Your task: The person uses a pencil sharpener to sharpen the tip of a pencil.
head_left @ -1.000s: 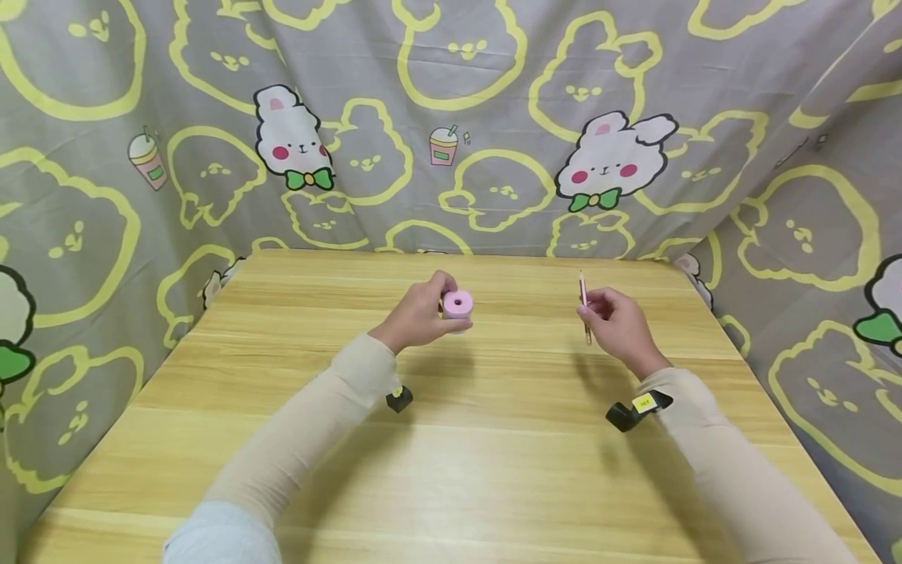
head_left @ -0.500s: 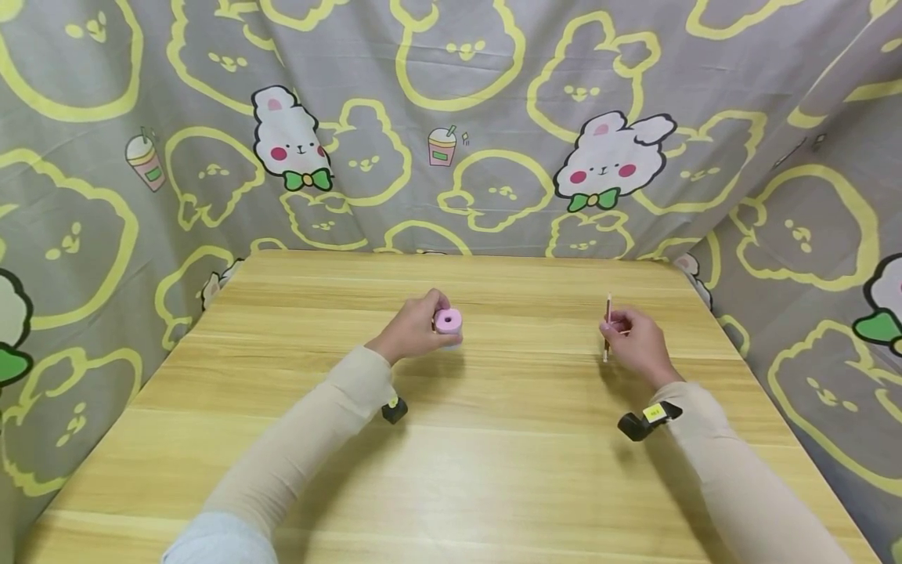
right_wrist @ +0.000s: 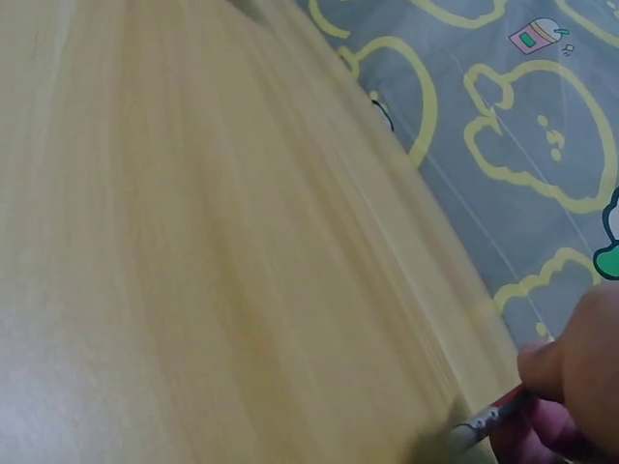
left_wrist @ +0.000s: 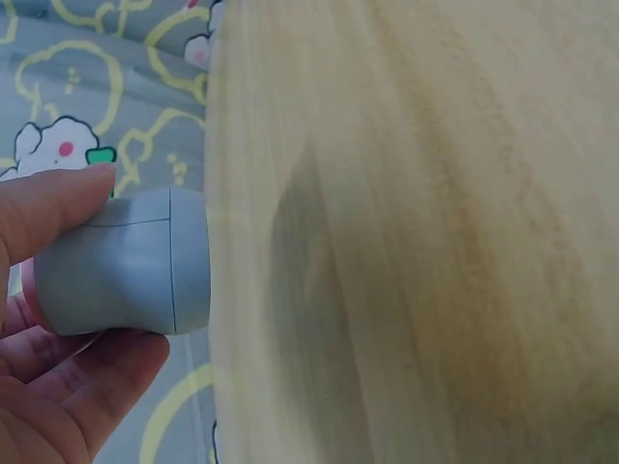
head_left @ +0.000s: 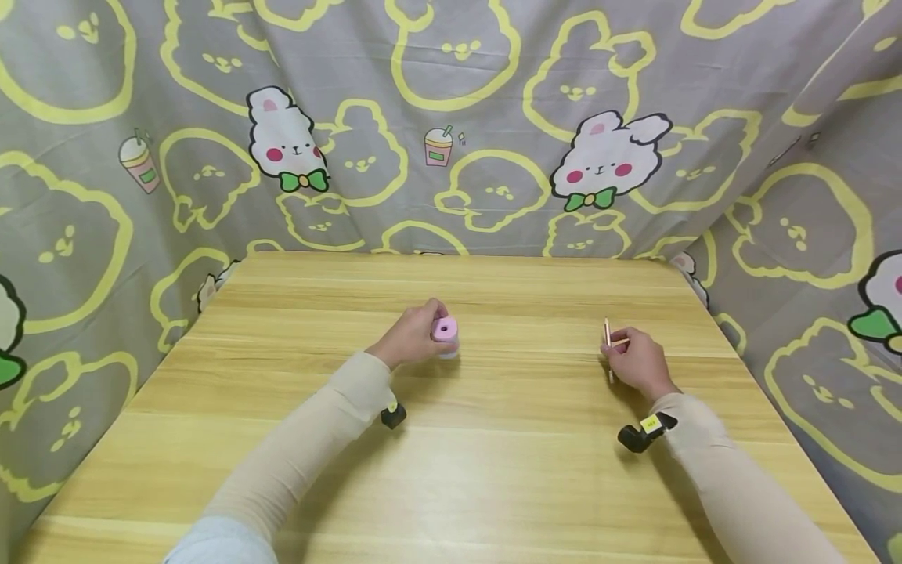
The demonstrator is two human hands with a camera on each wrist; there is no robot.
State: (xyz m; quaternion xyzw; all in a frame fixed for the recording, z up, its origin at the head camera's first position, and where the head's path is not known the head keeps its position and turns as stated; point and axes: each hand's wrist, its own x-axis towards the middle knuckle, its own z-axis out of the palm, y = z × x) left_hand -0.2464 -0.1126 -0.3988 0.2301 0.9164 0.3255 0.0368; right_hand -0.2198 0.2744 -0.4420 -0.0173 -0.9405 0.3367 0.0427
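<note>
In the head view my left hand (head_left: 414,335) grips a small round pencil sharpener (head_left: 445,329), its pink top with a dark central hole facing up. The left wrist view shows the sharpener's grey-blue body (left_wrist: 121,266) between thumb and fingers, with a seam around it. Its shadow falls on the wood. To the right, my right hand (head_left: 640,364) pinches a slim pencil (head_left: 607,333), held nearly upright. A short pale streak crosses by the fingers; I cannot tell what it is. In the right wrist view the pencil's metal-banded end (right_wrist: 481,423) sticks out below the thumb.
Both hands are over a light wooden table (head_left: 486,478). A grey curtain (head_left: 395,70) with yellow outlines and white rabbits surrounds its back and sides. Black wrist devices (head_left: 637,437) hang at both cuffs.
Both hands have come lower and nearer to me. The left hand shifted slightly left with the sharpener; the right moved right with the pencil, which turned more upright.
</note>
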